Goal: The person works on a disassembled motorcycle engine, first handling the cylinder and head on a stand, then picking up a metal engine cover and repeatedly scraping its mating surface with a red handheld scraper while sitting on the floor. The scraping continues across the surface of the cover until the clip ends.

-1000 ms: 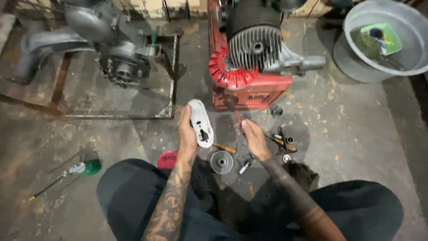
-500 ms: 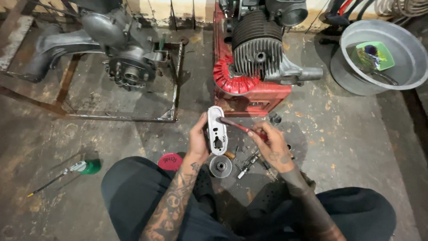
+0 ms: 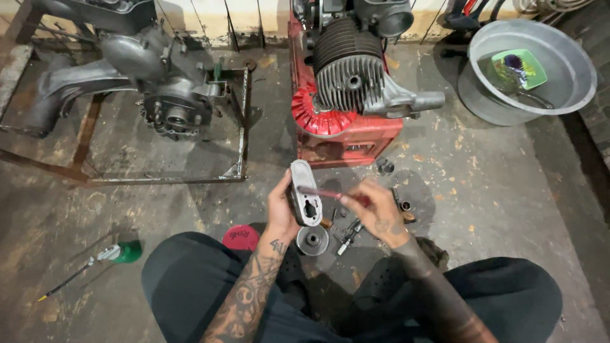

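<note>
Head cam: left hand [image 3: 279, 209] gripping grey metal engine cover [image 3: 304, 202] upright. Right hand [image 3: 379, 213] pinching red-handled tool [image 3: 330, 194], tip at cover. Round pulley [image 3: 312, 240] on floor just below.

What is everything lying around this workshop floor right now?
Engine with cooling fins: one, grey on a red base, top centre.
Engine on metal frame: one, grey, top left.
Basin: one, grey, top right, holding a green dish.
Round lid: one, red, near left knee.
Screwdriver: one, green handle, lower left.
Round metal part: one, grey, under the hands.
Metal cover: one, grey, in left hand.
Thin red tool: one, in right hand.
</note>
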